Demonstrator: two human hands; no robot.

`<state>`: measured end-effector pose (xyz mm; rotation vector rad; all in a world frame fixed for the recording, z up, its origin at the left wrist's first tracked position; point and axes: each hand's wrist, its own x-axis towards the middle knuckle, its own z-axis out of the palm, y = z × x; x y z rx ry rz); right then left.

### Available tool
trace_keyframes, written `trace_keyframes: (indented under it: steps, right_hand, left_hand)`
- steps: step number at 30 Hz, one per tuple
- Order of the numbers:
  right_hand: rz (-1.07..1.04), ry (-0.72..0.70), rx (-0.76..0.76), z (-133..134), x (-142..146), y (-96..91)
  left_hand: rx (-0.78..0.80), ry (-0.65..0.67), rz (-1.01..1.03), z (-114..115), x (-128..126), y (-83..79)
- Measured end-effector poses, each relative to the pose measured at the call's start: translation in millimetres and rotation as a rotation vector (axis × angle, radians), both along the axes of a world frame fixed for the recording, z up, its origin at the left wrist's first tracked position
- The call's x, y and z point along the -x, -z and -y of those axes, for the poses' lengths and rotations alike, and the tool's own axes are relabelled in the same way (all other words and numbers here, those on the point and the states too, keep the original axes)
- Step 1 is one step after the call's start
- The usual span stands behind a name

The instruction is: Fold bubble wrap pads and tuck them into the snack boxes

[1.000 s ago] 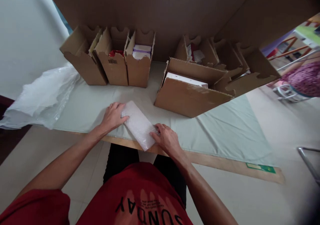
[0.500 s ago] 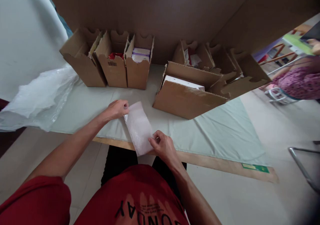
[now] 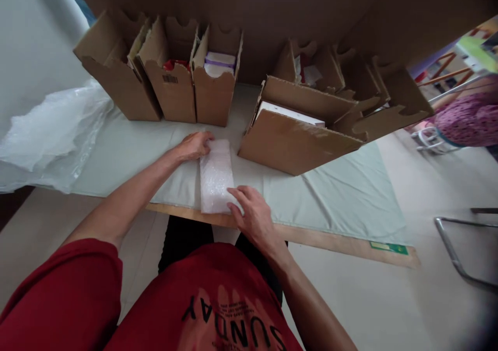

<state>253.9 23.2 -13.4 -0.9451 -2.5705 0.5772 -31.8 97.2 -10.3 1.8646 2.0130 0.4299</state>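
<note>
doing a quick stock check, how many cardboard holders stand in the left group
3: the left holder, the middle holder with a barcode, and the right holder containing white-and-purple packs. Some could be hidden behind.

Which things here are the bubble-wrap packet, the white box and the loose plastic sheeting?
Bubble-wrap packet (image 3: 216, 177): head view, middle of its upper face.
White box (image 3: 288, 113): head view, the strip showing above the cardboard holder's front wall (image 3: 290, 143).
Loose plastic sheeting (image 3: 46, 130): head view, middle of the heap.
</note>
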Motion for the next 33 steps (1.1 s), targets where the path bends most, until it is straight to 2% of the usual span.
trace_keyframes:
  steps: [2, 5, 8, 9, 12, 15, 18, 23, 25, 28, 30, 33]
  right_hand:
    - [0.125, -0.113, -0.048, -1, 11, 3.7]
    - [0.212, -0.157, -0.051, -2, 20, 8.9]
    - [0.234, -0.188, -0.021, -8, 20, 7.5]
    - [0.244, -0.206, -0.011, -11, 20, 5.8]
    - [0.269, -0.260, 0.017, -26, 22, 0.6]
    - [0.248, -0.307, 0.059, -40, 24, -2.1]
    - [0.146, -0.350, 0.132, -44, 19, -1.7]
    - [-0.071, -0.321, 0.259, -31, -5, 4.3]
    - [-0.093, -0.298, 0.250, -26, -9, 7.7]
    - [-0.090, -0.261, 0.247, -29, -5, 13.4]
    - [-0.097, -0.234, 0.304, -36, 3, 17.6]
    - [-0.157, -0.175, 0.440, -46, 15, 22.7]
  left_hand:
    - [-0.094, 0.009, -0.067, 14, -5, -4.3]
    - [-0.187, 0.096, -0.113, 61, -21, -12.3]
    - [-0.219, 0.344, -0.104, 124, -40, -11.2]
    - [-0.286, 0.447, -0.136, 142, -45, -8.4]
    - [-0.394, 0.549, -0.243, 172, -51, 3.1]
    - [-0.403, 0.573, -0.282, 168, -50, 12.1]
    - [-0.442, 0.595, -0.220, 156, -48, 17.8]
    - [-0.498, 0.388, 0.125, 151, -48, 27.3]
    - [-0.419, 0.269, 0.289, 151, -48, 25.4]
    - [-0.204, 0.093, 0.481, 148, -47, 15.4]
    - [-0.084, 0.010, 0.564, 147, -47, 8.7]
    - [-0.036, -0.067, 0.653, 146, -46, 4.8]
